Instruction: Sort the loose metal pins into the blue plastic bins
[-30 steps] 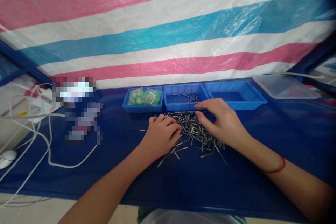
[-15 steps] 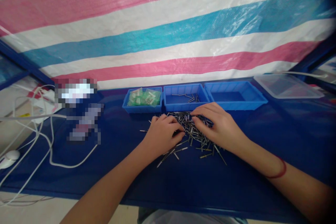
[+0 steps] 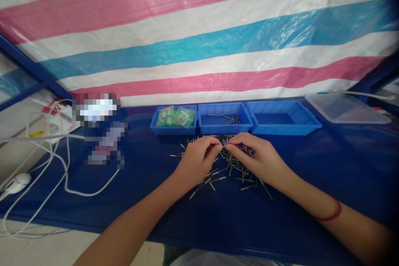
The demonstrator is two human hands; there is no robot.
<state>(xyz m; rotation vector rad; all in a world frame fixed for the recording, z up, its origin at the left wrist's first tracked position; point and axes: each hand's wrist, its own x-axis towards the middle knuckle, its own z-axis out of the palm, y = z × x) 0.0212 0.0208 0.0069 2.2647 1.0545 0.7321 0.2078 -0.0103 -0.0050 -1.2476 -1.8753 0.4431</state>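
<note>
Head view: left hand (image 3: 195, 160) and right hand (image 3: 260, 158) meet, fingertips pinched, over the metal pins (image 3: 232, 165), perhaps holding one; a loose grip may drop it among them.

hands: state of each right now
Left hand: pinched shut over the metal pins, hold cannot be told.
Right hand: pinched shut likewise, hold cannot be told.

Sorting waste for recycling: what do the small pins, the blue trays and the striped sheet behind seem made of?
The pins look like metal: thin, grey, glinting, a few yellowish. The blue trays look like moulded plastic, matte, evenly coloured, with thick rims. The striped sheet seems woven plastic tarpaulin: fine weave and crinkled sheen show.
</note>
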